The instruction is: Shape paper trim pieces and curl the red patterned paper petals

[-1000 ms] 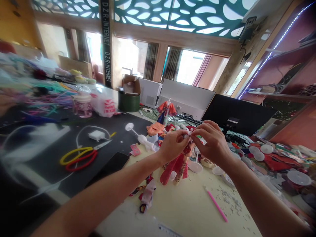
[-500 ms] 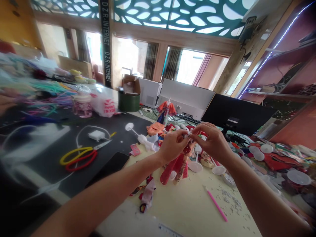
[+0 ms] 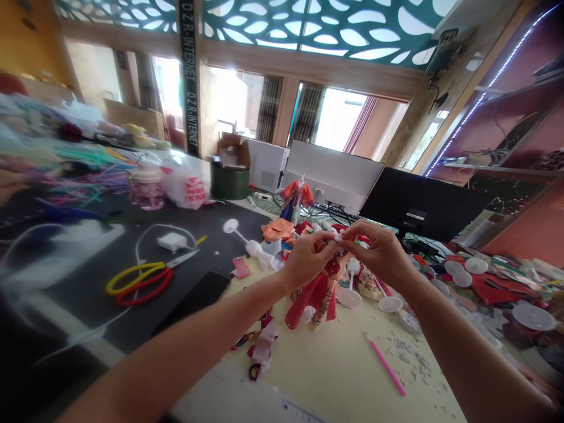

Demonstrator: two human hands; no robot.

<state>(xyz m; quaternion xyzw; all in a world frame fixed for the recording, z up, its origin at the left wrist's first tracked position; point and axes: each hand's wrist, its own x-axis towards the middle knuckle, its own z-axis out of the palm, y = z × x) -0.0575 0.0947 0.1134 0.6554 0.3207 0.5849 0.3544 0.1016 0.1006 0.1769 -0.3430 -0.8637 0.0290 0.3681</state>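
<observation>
Banner (image 3: 189, 76) printed DZR-INTERNET stands beyond the left hand (image 3: 306, 261) and right hand (image 3: 379, 254), fingers (image 3: 328, 236) pinching a small white piece (image 3: 338, 236).

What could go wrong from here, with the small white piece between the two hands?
The small white piece pinched between the left hand and right hand could slip and get lost in the red doll clothes below. The right wrist is also near the white round doll stand, so it might push it aside.
</observation>
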